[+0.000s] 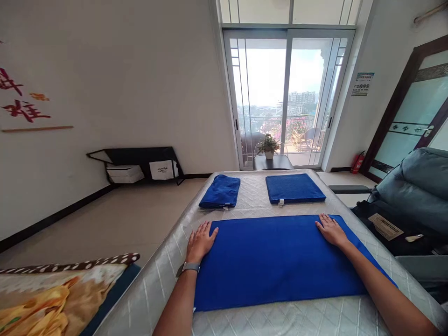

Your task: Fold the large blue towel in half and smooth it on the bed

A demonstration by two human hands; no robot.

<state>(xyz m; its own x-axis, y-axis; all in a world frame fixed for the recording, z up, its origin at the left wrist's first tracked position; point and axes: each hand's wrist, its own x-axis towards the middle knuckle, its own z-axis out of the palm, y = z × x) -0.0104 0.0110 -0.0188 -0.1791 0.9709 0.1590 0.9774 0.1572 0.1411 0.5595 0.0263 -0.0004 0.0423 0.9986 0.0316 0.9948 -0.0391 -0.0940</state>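
A blue towel (273, 261) lies spread flat and wide on a white quilted mattress (157, 280). My left hand (201, 240) rests at its far left corner, fingers stretched out, partly on the cloth and partly on the mattress. Near the far right corner, my right hand (331, 228) lies flat on the same towel with its fingers extended. Beyond it are two folded blue towels: a smaller one (220, 191) on the left and a wider one (296, 188) on the right, both with white tags on their near edges.
Behind the mattress stands a dark chair (273, 163) bearing a potted plant (269, 145), before a sliding glass door (290, 102). A dark armchair (416, 186) is at the right. Patterned bedding (52, 298) lies at lower left. A black rack (140, 154) stands by the wall.
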